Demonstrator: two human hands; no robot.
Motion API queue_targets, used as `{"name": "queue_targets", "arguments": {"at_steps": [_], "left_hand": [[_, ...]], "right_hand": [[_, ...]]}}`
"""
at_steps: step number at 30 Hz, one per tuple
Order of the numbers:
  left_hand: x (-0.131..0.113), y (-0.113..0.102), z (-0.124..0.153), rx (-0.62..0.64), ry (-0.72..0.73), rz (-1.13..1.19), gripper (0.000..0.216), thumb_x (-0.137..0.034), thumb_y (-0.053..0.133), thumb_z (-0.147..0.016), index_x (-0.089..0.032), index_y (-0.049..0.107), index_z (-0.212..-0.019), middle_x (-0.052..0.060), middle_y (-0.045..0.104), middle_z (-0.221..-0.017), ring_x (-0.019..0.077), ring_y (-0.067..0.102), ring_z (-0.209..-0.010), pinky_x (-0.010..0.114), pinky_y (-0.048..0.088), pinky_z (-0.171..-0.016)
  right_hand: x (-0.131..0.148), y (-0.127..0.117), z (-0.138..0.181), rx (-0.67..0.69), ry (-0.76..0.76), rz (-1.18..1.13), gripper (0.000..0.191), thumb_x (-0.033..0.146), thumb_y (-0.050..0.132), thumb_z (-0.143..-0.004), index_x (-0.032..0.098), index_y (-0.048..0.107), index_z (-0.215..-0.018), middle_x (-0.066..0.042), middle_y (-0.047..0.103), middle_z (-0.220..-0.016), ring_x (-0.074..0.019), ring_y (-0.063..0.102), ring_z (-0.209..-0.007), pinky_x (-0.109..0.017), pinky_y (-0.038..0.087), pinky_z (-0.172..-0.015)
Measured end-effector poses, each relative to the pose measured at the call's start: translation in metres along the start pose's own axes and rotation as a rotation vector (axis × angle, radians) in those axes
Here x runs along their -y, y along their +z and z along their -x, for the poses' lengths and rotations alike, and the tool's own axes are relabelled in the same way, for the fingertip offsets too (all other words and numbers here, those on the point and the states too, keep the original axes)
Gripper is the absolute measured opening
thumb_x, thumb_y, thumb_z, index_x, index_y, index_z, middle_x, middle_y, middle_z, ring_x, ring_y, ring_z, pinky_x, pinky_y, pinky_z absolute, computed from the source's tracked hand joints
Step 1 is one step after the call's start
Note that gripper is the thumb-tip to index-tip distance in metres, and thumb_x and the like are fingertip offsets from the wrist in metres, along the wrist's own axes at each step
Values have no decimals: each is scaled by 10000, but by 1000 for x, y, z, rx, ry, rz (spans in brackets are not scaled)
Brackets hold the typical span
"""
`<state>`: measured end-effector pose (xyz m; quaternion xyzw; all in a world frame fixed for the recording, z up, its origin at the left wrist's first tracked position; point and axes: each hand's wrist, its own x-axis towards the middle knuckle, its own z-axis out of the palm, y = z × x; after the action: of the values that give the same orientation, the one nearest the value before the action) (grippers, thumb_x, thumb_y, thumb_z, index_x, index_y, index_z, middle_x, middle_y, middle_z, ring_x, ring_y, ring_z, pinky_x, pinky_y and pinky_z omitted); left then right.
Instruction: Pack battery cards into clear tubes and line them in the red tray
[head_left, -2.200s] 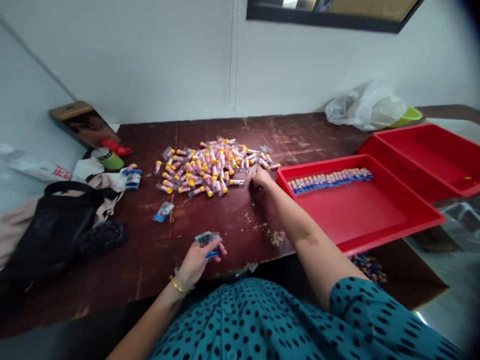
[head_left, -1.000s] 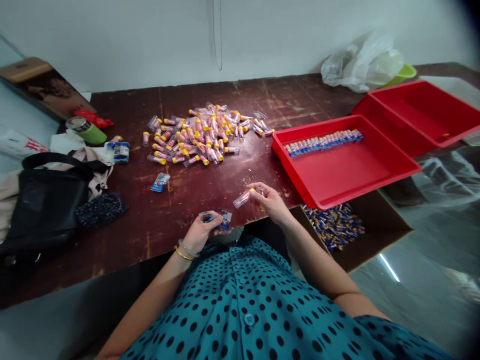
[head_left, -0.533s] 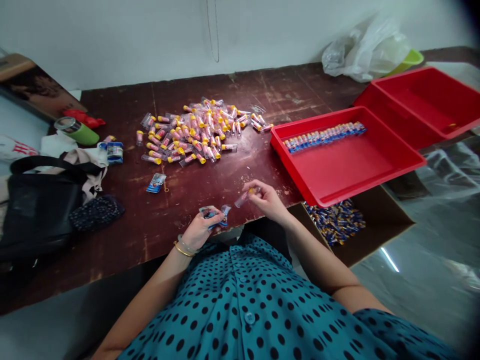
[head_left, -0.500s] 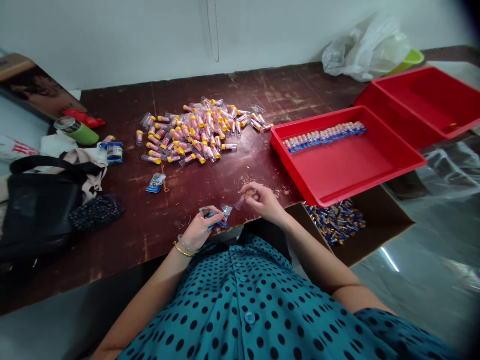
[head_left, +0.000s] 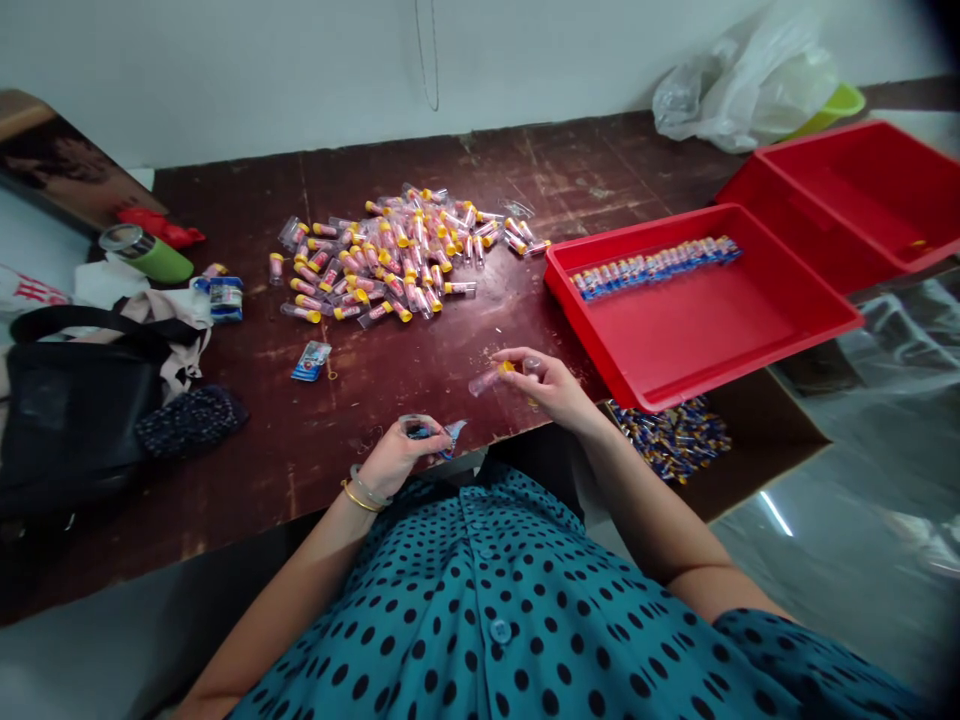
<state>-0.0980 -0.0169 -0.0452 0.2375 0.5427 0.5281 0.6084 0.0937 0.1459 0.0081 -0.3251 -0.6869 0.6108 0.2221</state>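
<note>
My right hand (head_left: pixel 546 385) pinches a small clear tube with a yellow cap (head_left: pixel 489 377) just above the near table edge. My left hand (head_left: pixel 401 455) is closed on a small stack of blue printed sleeves (head_left: pixel 435 434) close to my body. A pile of the same yellow-capped tubes (head_left: pixel 397 255) lies in the middle of the dark wooden table (head_left: pixel 360 370). A red tray (head_left: pixel 757 340) to the right holds a row of blue-wrapped tubes (head_left: pixel 656 265) along its far side.
A second red tray (head_left: pixel 855 200) sits behind the first. A cardboard box of wrapped tubes (head_left: pixel 675 440) stands below the table edge. A black bag (head_left: pixel 67 400), a green cup (head_left: pixel 146 255), a loose blue sleeve (head_left: pixel 310 361) and a plastic bag (head_left: pixel 742 85) lie around.
My right hand left the pile with one tube and came back to the near edge. The tube drew close to the sleeves in my left hand, then moved slightly apart. The camera tilted down.
</note>
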Motion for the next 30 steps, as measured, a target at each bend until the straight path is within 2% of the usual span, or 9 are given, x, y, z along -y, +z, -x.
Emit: {"name": "queue_targets", "arguments": {"at_steps": [3,5,8,10,14,17,20,26,30], "left_hand": [[0,0,0,16,-62,73,261,-293,875,-581,-162,667,-666,-7,655,-643,114,566,-568,229,437,-547],[-2,2,0,20,-129,125,276,-310,872,-590,-163,651,-664,-7,652,-647,115,571,-568,225,432,-530],[-5,5,0,-12,-189,176,292,-345,863,-603,-165,642,-665,-12,641,-634,116,572,-558,226,434,-519],[-7,8,0,-29,-174,154,289,-355,860,-603,-164,655,-671,-9,646,-640,122,577,-566,229,439,-523],[-4,11,-4,-22,-76,-26,252,-374,832,-638,-160,719,-711,26,690,-708,156,606,-639,238,451,-552],[2,12,-7,-21,15,-119,216,-370,804,-675,-165,743,-703,28,701,-713,165,614,-689,257,483,-663],[5,12,-9,-17,54,-99,182,-341,807,-676,-173,738,-683,16,692,-696,157,610,-697,267,489,-729],[4,10,-11,-57,36,34,237,-276,875,-563,-170,691,-668,-17,645,-666,130,575,-654,253,469,-681],[4,8,-10,-52,41,2,253,-259,877,-546,-159,673,-657,-11,650,-685,128,565,-663,250,451,-676]], "right_hand": [[6,1,2,29,51,-187,369,438,646,-826,216,616,-1120,-35,657,-978,-76,490,-572,-212,365,-507],[7,5,4,26,65,-207,315,434,599,-853,206,618,-1070,-34,658,-934,-81,495,-565,-211,375,-505],[2,15,8,44,28,34,231,397,577,-868,190,639,-950,10,593,-708,-84,453,-535,-205,352,-509],[-5,23,11,116,-2,205,202,371,584,-871,185,650,-915,28,546,-640,-86,442,-536,-203,345,-520],[-19,38,17,234,-71,283,163,317,588,-870,185,660,-933,-2,606,-798,-98,498,-634,-210,382,-584],[-22,42,18,202,-144,306,121,261,577,-861,191,666,-903,-18,612,-863,-114,528,-706,-224,402,-641],[-23,42,17,176,-141,284,118,269,587,-855,192,667,-892,-22,623,-885,-113,525,-696,-233,405,-642],[-22,34,14,-29,37,54,248,439,615,-855,214,664,-949,11,585,-682,-100,461,-549,-222,348,-507],[-10,16,6,-154,53,-176,302,470,654,-824,214,624,-982,-14,650,-845,-96,526,-596,-202,377,-479]]}}
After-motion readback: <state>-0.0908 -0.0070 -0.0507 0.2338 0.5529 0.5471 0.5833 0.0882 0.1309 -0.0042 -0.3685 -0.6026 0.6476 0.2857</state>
